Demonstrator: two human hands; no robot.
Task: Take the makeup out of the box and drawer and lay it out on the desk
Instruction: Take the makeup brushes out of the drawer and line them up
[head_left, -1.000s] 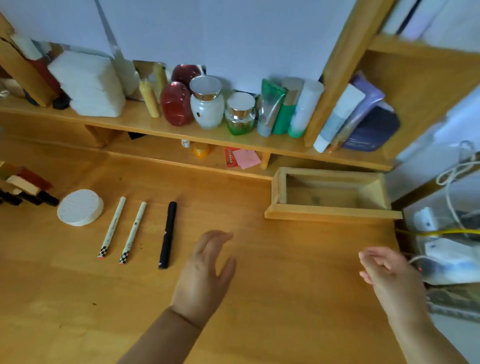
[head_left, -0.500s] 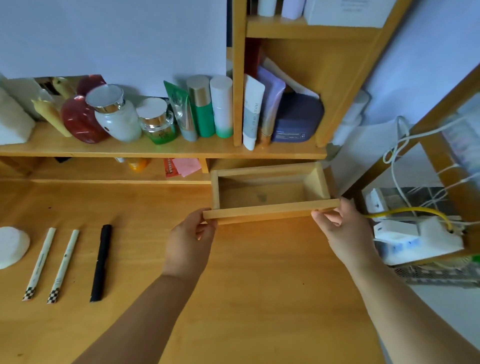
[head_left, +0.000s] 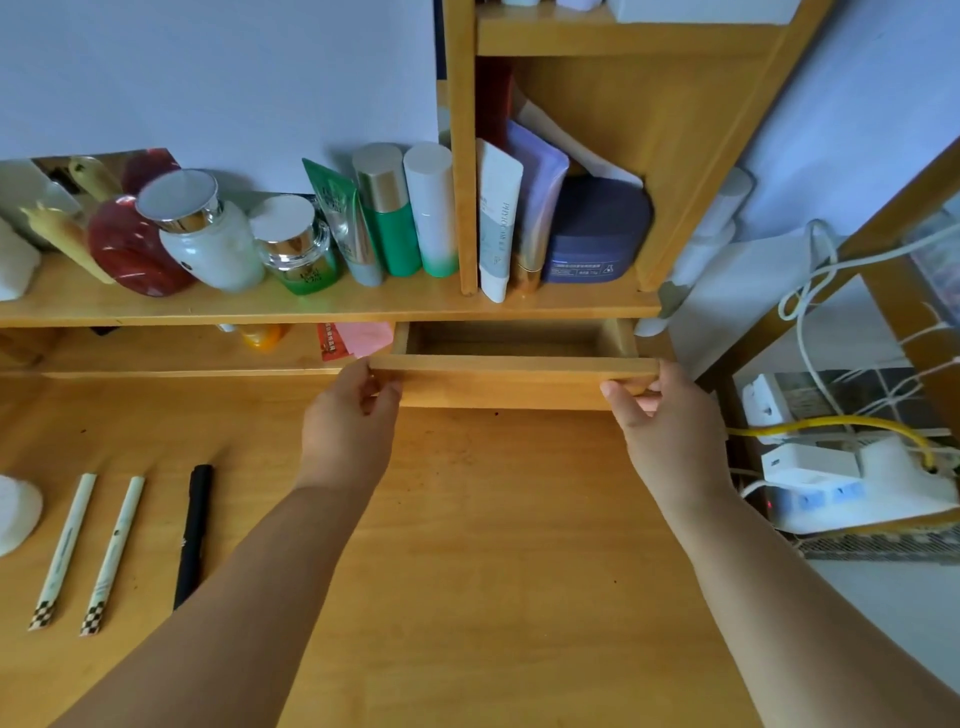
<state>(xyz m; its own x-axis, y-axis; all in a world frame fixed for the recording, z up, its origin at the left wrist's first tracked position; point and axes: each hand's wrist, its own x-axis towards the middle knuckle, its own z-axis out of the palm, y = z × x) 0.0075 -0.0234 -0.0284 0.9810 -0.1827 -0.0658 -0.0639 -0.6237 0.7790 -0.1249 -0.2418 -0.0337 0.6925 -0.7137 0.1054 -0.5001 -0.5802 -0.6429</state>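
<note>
Both hands on the drawer front
Left hand (head_left: 349, 435) and right hand (head_left: 666, 435) each pinch the drawer (head_left: 511, 378) front's ends above the worktop (head_left: 493, 545).

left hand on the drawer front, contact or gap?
Touching. Head view: left hand grips the left end of the drawer front, fingers curled over its edge.

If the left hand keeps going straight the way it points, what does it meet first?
The left hand already grips the drawer front at its left end. Pushed on, the drawer would probably slide in until its front meets the shelf edge; depth is unclear.
</note>
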